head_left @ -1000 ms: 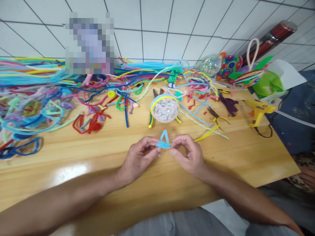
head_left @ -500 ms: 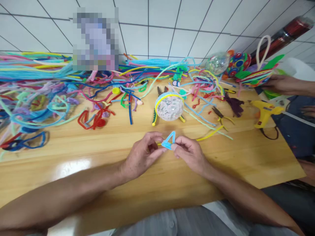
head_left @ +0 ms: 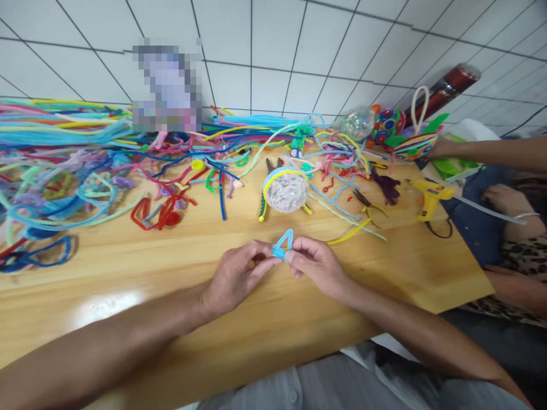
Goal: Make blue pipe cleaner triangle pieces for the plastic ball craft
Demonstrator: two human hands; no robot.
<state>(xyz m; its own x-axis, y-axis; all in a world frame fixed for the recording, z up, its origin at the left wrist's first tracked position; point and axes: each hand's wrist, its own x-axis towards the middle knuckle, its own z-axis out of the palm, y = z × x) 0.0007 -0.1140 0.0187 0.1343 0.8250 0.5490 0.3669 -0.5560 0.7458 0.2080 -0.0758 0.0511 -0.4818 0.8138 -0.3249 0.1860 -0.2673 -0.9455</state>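
Note:
A light blue pipe cleaner (head_left: 281,250), bent into a small triangle with a thicker wound base, is held between my two hands above the table. The fingertips of my left hand (head_left: 237,273) pinch its left end. My right hand (head_left: 320,265) grips its right side between thumb and fingers. Just beyond them, a clear ball with pale speckles (head_left: 287,192) and a yellow and blue band rests on green and yellow pliers (head_left: 262,208). From behind my right hand a yellow pipe cleaner (head_left: 350,232) runs off to the right.
Tangled pipe cleaners (head_left: 85,171) cover the table's left and back. On the right are small pliers (head_left: 370,204), a yellow glue gun (head_left: 431,196) and another person's hand (head_left: 440,149) at a decorated ball (head_left: 412,145). A red roll (head_left: 448,91) leans behind.
The view has turned slightly, so the table's contents appear shifted left and a little lower. My left hand's fingers have closed in on the blue triangle's left end.

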